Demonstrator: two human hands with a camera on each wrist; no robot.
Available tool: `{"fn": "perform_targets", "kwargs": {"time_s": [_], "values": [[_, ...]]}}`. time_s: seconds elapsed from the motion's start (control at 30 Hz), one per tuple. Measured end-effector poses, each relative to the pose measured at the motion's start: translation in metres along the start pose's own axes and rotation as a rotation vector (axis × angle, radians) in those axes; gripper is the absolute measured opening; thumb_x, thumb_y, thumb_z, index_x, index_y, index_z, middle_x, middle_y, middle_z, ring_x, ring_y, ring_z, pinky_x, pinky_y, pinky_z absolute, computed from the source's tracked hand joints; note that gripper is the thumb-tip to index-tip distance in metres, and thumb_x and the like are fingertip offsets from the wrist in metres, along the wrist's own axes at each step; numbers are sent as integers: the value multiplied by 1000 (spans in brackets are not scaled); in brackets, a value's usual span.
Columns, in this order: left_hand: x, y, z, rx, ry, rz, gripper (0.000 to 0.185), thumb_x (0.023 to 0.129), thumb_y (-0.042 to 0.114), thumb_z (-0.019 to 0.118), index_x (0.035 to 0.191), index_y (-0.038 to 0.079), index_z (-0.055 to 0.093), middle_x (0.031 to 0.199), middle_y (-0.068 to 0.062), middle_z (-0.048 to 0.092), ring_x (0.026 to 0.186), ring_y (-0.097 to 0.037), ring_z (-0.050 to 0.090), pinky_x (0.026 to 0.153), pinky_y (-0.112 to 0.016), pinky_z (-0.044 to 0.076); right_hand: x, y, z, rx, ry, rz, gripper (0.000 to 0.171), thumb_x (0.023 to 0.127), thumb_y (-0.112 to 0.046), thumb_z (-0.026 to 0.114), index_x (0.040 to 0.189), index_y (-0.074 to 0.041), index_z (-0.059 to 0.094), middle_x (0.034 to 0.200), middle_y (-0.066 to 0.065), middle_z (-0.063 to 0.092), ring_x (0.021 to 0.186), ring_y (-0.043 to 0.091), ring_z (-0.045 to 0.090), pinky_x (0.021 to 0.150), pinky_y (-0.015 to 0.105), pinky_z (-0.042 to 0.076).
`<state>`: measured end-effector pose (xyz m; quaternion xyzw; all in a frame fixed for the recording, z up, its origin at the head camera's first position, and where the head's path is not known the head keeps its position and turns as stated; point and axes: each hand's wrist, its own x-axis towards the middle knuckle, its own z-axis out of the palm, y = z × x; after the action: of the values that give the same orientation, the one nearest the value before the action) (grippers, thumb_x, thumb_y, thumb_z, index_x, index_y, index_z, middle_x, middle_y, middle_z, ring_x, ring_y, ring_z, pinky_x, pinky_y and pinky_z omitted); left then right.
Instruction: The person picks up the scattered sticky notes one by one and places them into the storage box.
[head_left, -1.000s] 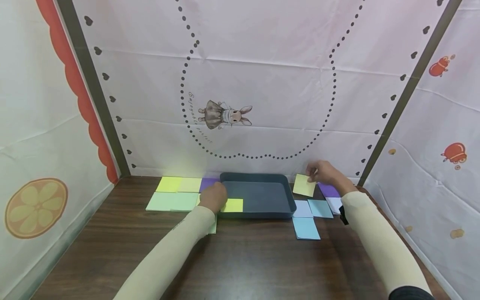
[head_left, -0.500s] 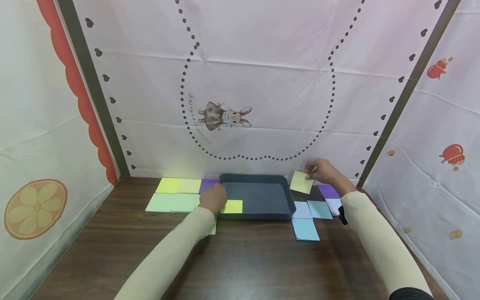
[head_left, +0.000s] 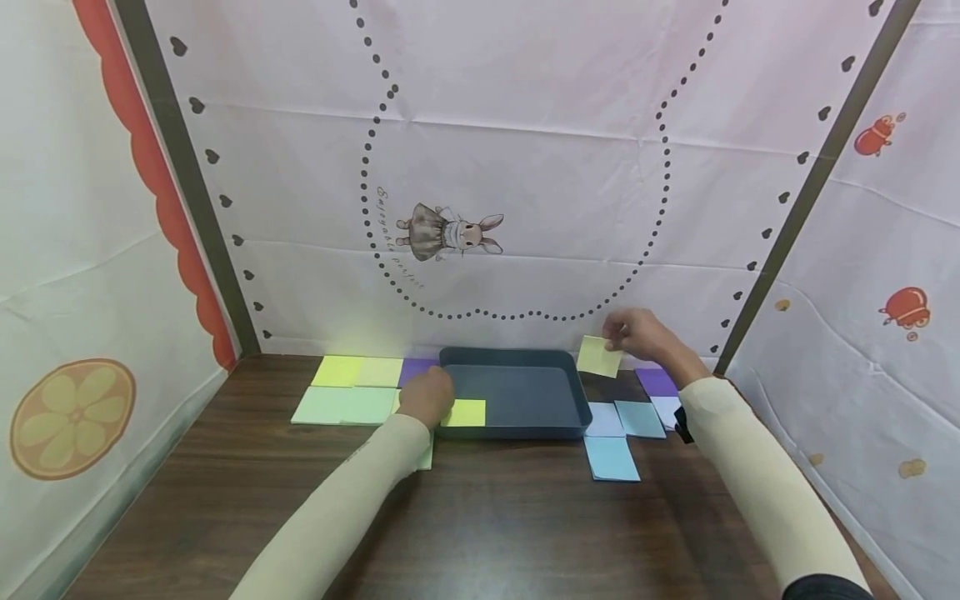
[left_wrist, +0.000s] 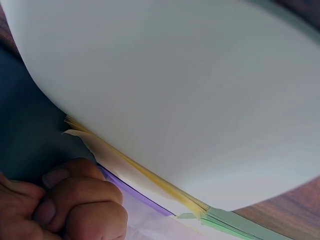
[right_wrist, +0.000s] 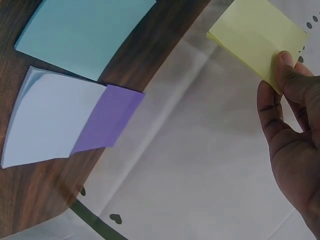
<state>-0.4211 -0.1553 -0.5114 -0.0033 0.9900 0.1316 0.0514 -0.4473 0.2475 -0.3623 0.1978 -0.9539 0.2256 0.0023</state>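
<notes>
Aloft, yellow note pad (head_left: 599, 357) tilted, right hand (head_left: 637, 335)

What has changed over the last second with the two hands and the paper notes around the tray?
The right hand, still pinching a pale yellow note, has lifted it a little higher and slightly left, toward the far right corner of the tray. The left hand stays at the tray's near left corner by the bright yellow note. The notes on the table have not moved.
</notes>
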Motion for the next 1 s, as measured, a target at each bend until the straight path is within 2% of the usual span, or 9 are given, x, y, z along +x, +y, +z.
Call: {"fn": "perform_targets", "kwargs": {"time_s": [0.03, 0.2, 0.27, 0.43, 0.6, 0.73, 1.0], "values": [[1, -2, 2, 2, 16, 9, 49, 105, 16, 72, 143, -12, 59, 91, -11, 68, 64, -22, 67, 47, -42, 58, 0, -1, -1, -2, -1, 5, 10, 99, 3, 77, 107, -3, 77, 118, 23, 77, 109, 39, 73, 97, 56, 64], [-37, 18, -32, -16, 3, -14, 43, 104, 8, 71, 139, -14, 61, 99, -17, 71, 71, -25, 68, 57, -46, 64, 3, -3, -5, -2, 9, 10, 10, 99, 2, 77, 108, -4, 77, 118, 23, 78, 107, 38, 72, 95, 54, 64], [-39, 19, -33, -25, 2, -24, 39, 103, 6, 70, 137, -12, 62, 99, -17, 71, 71, -26, 67, 57, -47, 64, 3, -4, -6, -1, 17, 2, 10, 99, 2, 77, 107, -4, 76, 117, 23, 78, 107, 39, 73, 97, 56, 64], [-2, 0, 0, -21, 13, -11, 38, 105, 12, 67, 136, -10, 63, 104, -16, 73, 72, -26, 68, 56, -49, 64, 1, -11, -8, -12, 31, -27, 11, 100, 1, 77, 110, -2, 76, 117, 24, 78, 107, 40, 74, 98, 58, 64], [1, -1, 2, -11, 8, -8, 35, 106, 15, 68, 134, -7, 66, 112, -16, 73, 73, -24, 70, 57, -48, 64, 2, -20, -7, -6, 32, -59, 17, 102, 1, 75, 119, 0, 76, 123, 25, 79, 113, 43, 76, 102, 60, 64], [3, -2, 2, 0, 1, -4, 35, 105, 14, 71, 133, -6, 67, 114, -16, 72, 70, -24, 69, 52, -46, 61, 3, -30, -5, 5, 29, -72, 20, 102, 1, 75, 122, -1, 76, 127, 25, 79, 117, 44, 76, 103, 60, 64], [3, -2, 1, -7, 3, 5, 41, 104, 15, 71, 135, -10, 63, 100, -14, 68, 65, -23, 67, 44, -42, 55, 8, -47, 4, -6, 13, -104, 18, 102, 0, 77, 120, -3, 77, 122, 22, 79, 108, 38, 77, 97, 55, 66]]}}
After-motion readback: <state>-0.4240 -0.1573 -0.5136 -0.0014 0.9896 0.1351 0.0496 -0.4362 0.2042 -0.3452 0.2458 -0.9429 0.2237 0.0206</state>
